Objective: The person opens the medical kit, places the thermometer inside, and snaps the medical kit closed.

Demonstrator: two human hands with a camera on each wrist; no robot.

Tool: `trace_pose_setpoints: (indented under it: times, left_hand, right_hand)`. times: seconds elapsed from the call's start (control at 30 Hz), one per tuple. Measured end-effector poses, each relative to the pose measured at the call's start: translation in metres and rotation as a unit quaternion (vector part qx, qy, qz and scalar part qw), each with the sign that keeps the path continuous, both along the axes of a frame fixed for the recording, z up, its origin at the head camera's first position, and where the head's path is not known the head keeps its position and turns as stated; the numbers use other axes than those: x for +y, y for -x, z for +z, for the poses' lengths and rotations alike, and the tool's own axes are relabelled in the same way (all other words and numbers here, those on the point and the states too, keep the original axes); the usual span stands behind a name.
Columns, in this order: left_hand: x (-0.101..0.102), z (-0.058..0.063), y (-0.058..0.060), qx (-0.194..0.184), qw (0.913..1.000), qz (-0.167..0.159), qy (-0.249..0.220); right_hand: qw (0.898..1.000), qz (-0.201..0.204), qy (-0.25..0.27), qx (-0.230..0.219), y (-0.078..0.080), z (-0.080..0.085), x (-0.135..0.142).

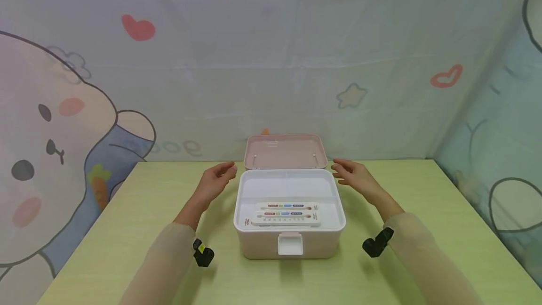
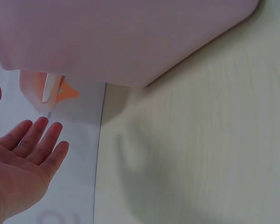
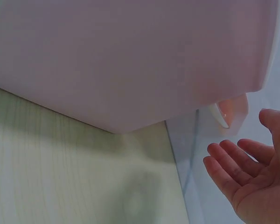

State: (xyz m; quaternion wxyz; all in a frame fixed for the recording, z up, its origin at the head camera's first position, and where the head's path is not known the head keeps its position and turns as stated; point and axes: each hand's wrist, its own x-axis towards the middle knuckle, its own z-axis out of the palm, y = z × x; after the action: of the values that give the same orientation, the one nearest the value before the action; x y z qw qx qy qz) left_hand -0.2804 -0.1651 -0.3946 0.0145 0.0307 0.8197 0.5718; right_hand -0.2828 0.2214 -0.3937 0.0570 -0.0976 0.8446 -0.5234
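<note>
A pink storage box [image 1: 264, 244] with a white inside stands on the table. Its pink lid [image 1: 285, 151] is swung back behind it, and a white latch [image 1: 290, 244] hangs at the front. Inside lie flat white thermometer cards [image 1: 286, 220] with coloured scales, one overlapping another. My left hand [image 1: 215, 182] hovers by the box's back left corner, fingers relaxed and apart from it. At the back right corner, my right hand [image 1: 354, 177] mirrors it, fingers spread loosely. Both wrist views show empty palms beside the box's pink side walls.
The pale wooden table [image 1: 169, 267] ends just behind the lid. Beyond its back edge hangs a cloth backdrop [image 1: 288, 60] printed with hearts and a cartoon animal. Another stretch of cloth runs along the right. Small black devices [image 1: 203, 254] are worn on both wrists.
</note>
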Motion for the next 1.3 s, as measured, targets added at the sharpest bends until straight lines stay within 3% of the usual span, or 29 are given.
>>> trace_pose_setpoints:
  times: [0.43,0.87,1.3]
  left_hand:
    - [0.011,-0.003,0.012,-0.001,0.9999,-0.010,-0.003]
    - [0.023,0.003,0.015,-0.013,0.9995,-0.017,-0.024]
    - [0.028,0.002,0.018,-0.016,0.9990,-0.041,-0.002]
  right_hand:
    - [0.999,0.020,0.011,-0.026,0.008,0.005,-0.009]
    - [0.999,0.017,0.006,-0.037,0.011,0.005,-0.012]
    - [0.998,0.018,0.008,-0.058,0.013,0.006,-0.012]
